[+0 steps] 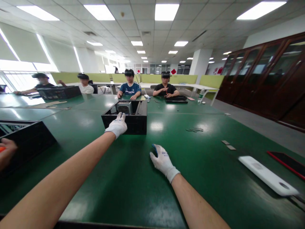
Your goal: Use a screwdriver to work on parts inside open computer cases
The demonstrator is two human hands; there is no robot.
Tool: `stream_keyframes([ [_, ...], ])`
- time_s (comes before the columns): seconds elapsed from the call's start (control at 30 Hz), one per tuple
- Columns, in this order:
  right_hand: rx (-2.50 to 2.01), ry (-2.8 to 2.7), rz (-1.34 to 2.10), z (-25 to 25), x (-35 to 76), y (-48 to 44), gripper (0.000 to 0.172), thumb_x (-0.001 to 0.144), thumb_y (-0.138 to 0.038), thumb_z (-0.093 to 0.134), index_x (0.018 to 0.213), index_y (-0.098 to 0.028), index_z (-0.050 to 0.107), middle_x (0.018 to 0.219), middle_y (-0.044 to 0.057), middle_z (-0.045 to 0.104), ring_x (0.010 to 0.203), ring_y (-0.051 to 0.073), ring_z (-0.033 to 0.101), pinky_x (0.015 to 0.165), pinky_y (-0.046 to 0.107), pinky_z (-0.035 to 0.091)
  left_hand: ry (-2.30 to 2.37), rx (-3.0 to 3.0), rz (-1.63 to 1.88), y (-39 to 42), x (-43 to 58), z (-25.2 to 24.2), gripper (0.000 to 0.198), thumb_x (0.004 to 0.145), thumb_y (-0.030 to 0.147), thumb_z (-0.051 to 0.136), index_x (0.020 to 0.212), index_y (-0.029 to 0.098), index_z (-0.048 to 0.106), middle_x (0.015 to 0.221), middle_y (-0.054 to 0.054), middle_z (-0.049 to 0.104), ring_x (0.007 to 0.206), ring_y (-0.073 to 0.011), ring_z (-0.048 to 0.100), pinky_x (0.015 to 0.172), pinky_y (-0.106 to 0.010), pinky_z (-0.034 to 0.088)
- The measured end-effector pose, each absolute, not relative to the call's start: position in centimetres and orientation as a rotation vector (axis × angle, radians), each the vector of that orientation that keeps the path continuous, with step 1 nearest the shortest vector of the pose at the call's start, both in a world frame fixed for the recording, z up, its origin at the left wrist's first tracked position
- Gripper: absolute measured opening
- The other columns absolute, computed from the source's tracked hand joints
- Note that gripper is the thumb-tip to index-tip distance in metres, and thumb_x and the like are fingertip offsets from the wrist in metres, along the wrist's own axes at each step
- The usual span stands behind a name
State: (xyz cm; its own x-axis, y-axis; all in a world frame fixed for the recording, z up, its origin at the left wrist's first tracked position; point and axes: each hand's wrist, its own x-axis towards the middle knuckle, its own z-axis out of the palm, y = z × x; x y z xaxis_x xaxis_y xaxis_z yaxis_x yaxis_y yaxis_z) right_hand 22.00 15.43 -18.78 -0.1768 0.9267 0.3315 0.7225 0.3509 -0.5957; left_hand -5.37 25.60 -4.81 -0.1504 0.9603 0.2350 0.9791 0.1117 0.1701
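Black computer case (137, 124): my left hand (117, 125) overlaps its near edge, grip I can't tell; my right hand (163, 160), half-open, is empty. Positioning seems the step; shifting it calls for both.

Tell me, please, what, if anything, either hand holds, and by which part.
Left hand: at the near rim of the black case, grip unclear. Right hand: holding nothing.

You worked in open-plan office: tiled ceiling (140, 9) held lights (166, 12), blinds (26, 44) covered windows (14, 65), low partitions (211, 81) and white desks (190, 85) stood beyond, cabinets (264, 73) lined right. Workshop feel at green table (133, 184): opened computer case (138, 124), people (130, 90) seated round.
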Motion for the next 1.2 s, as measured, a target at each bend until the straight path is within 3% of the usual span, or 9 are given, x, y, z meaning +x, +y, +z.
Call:
stream_keyframes([
  [0.17, -1.437, -1.970, 0.411, -18.6, 21.9, 15.3, 0.058, 0.093, -0.038, 0.054, 0.143, -0.008, 0.057, 0.142, 0.019, 0.060, 0.134, 0.030, 0.054, 0.118, 0.042, 0.039, -2.242, -2.041, -0.303, 27.5, -6.3, -4.2, 0.072, 0.085, 0.026, 0.055, 0.156, 0.023, 0.042, 0.166, -0.014, 0.036, 0.137, -0.0379, 0.053, 0.111, -0.048, 0.045],
  [0.33, -1.436, -1.956, 0.416, -18.3, 21.8, 15.2, 0.057, 0.093, -0.038, 0.054, 0.142, -0.009, 0.058, 0.141, 0.018, 0.061, 0.134, 0.030, 0.055, 0.118, 0.041, 0.040, -2.166, -2.074, -0.230, 27.3, -6.4, -2.8, 0.063, 0.085, 0.021, 0.055, 0.148, 0.022, 0.051, 0.155, -0.014, 0.051, 0.132, -0.0334, 0.058, 0.109, -0.042, 0.047],
  [0.63, -1.415, -1.847, 0.407, -17.9, 22.0, 15.5, 0.065, 0.096, -0.044, 0.050, 0.148, -0.004, 0.049, 0.145, 0.023, 0.055, 0.138, 0.032, 0.051, 0.119, 0.046, 0.038, -1.920, -2.103, -0.218, 19.4, -5.0, -3.0, 0.051, 0.091, 0.019, 0.045, 0.141, 0.021, 0.057, 0.141, -0.012, 0.062, 0.115, -0.0295, 0.067, 0.094, -0.037, 0.053],
  [0.8, -1.270, -1.730, 0.094, -15.3, 22.5, 13.4, 0.075, 0.096, -0.057, 0.051, 0.152, -0.007, 0.043, 0.150, 0.025, 0.049, 0.141, 0.035, 0.046, 0.116, 0.055, 0.039, -1.823, -2.106, -0.271, 13.0, -3.7, -3.9, 0.047, 0.092, 0.017, 0.043, 0.137, 0.022, 0.058, 0.136, -0.011, 0.063, 0.106, -0.0272, 0.069, 0.082, -0.036, 0.055],
  [0.9, -1.148, -1.848, -0.155, -11.2, 22.4, 11.0, 0.071, 0.097, -0.055, 0.053, 0.152, -0.013, 0.044, 0.153, 0.022, 0.047, 0.142, 0.035, 0.043, 0.115, 0.056, 0.038, -1.709, -2.130, -0.295, 9.4, -3.0, -4.0, 0.043, 0.091, 0.015, 0.045, 0.131, 0.019, 0.060, 0.129, -0.012, 0.066, 0.101, -0.0265, 0.070, 0.078, -0.036, 0.055],
  [1.07, -0.962, -2.381, -0.353, -4.5, 20.5, 8.3, 0.058, 0.094, -0.052, 0.061, 0.137, -0.014, 0.062, 0.143, 0.020, 0.059, 0.133, 0.036, 0.051, 0.113, 0.053, 0.037, -1.629, -2.182, -0.310, 4.3, -1.4, -3.7, 0.042, 0.090, 0.011, 0.045, 0.128, 0.015, 0.061, 0.119, -0.013, 0.068, 0.096, -0.0267, 0.070, 0.078, -0.038, 0.056],
  [1.2, -0.965, -2.493, -0.375, -3.1, 19.7, 7.3, 0.043, 0.092, -0.050, 0.066, 0.110, -0.011, 0.072, 0.127, 0.018, 0.069, 0.119, 0.035, 0.060, 0.105, 0.050, 0.043, -1.628, -2.239, -0.321, 1.4, -0.3, -3.3, 0.041, 0.090, 0.010, 0.044, 0.127, 0.015, 0.061, 0.116, -0.013, 0.068, 0.093, -0.0271, 0.069, 0.077, -0.039, 0.057],
])
